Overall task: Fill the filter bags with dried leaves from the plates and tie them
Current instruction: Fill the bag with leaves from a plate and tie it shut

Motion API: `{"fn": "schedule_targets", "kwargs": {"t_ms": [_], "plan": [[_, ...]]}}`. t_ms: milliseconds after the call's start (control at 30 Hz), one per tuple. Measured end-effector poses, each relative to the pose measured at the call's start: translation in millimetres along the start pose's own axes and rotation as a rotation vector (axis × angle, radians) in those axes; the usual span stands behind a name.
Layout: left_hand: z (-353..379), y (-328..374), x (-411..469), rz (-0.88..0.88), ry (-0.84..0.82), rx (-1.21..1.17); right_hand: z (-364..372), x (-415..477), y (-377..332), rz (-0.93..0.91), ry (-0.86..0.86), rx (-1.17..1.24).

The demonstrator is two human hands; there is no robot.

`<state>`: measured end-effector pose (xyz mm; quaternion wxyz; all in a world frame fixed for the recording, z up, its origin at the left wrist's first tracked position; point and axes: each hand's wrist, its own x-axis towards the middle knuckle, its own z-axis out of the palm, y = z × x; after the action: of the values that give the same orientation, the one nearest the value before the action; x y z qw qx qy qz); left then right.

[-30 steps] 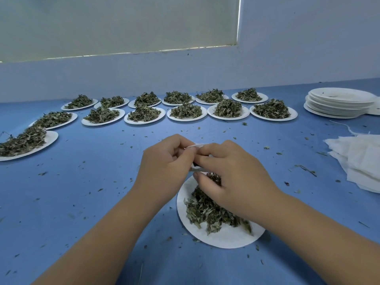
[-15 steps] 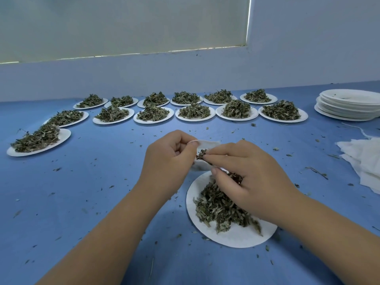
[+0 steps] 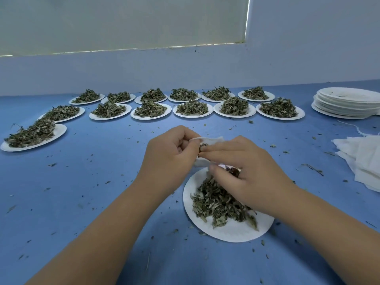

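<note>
Filling | left hand [image 3: 170, 153] fingers pinch bag [image 3: 213, 139] open | right hand [image 3: 246, 171] fingers pinch leaves [image 3: 203, 145] into it | next: regrab from plate [image 3: 226, 233], 6 o'clock

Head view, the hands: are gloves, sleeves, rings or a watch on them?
No. The left hand and the right hand are bare: no gloves, rings or watch show. Both forearms are bare too, right to the frame's lower edge, with no sleeve in view.
</note>
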<state>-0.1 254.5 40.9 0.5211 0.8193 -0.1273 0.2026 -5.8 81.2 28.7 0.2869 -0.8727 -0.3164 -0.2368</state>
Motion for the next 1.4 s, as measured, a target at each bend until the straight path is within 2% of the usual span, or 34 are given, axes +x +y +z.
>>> {"fn": "schedule_targets", "kwargs": {"t_ms": [100, 167, 267, 400, 467, 733, 1000, 1400], "plan": [[-4, -2, 3, 0.021, 0.043, 0.042, -10, -1, 0, 0.08, 0.114, 0.06], [-6, -3, 4, 0.035, 0.076, 0.059, -15, 0, -1, 0.114, 0.12, 0.131], [-10, -4, 5, 0.039, 0.119, 0.062, -18, -1, -2, 0.114, -0.029, 0.171], [-14, -7, 7, 0.038, 0.163, 0.099, -15, -4, -5, 0.083, -0.294, 0.033], [-14, -9, 8, 0.032, 0.174, 0.125, -12, -7, -8, 0.075, -0.353, -0.028], [-11, -16, 10, 0.077, 0.126, 0.207, 4, -7, -21, 0.027, -0.437, -0.231], [-11, -12, 6, 0.143, 0.104, 0.265, 8, -7, -24, 0.019, -0.467, -0.259], [-6, -16, 5, 0.133, 0.083, 0.254, 11, -6, -28, -0.031, -0.501, -0.298]]}}
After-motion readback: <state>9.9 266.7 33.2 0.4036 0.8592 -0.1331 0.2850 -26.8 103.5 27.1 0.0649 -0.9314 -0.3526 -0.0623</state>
